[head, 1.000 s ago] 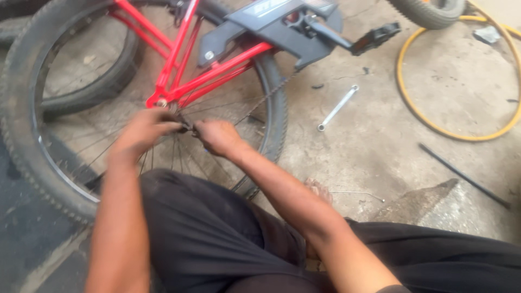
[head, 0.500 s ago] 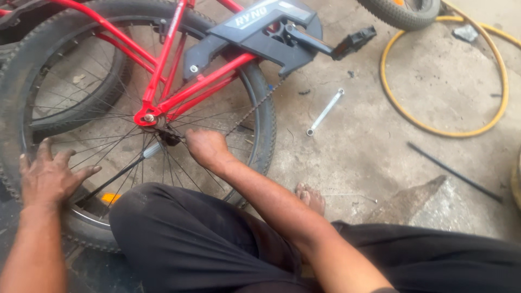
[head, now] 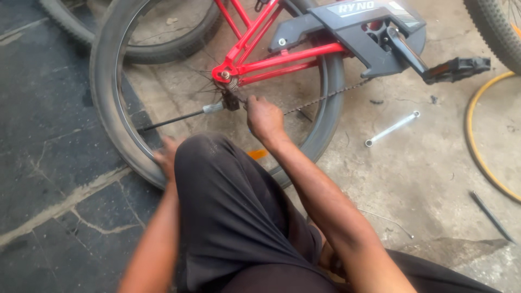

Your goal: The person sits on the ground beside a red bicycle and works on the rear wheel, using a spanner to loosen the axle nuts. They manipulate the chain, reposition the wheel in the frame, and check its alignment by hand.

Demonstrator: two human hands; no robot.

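Two hands are kept on the black-tyred rear wheel [head: 116, 135] of a red steel bicycle frame [head: 282, 57], which lies on the concrete floor [head: 412, 179]. The right hand [head: 264, 116] is closed at the wheel's hub [head: 227, 81], just below it, its fingers gathered on a small dark part there; exactly what is pinched cannot be told. The left hand [head: 165, 157], half hidden behind the dark-trousered knee [head: 217, 179], is laid flat against the tyre below the hub, seemingly to stop the wheel from turning. A thin black rod with a silver collar [head: 179, 116] is seen running left from the hub. A loose grey chain [head: 325, 97] is draped right of the hub towards the black plastic chain guard [head: 363, 32] and black pedal [head: 456, 68]. A silver ring spanner [head: 392, 128] lies well right of the hub, and a yellow hoop [head: 480, 157] farther right.
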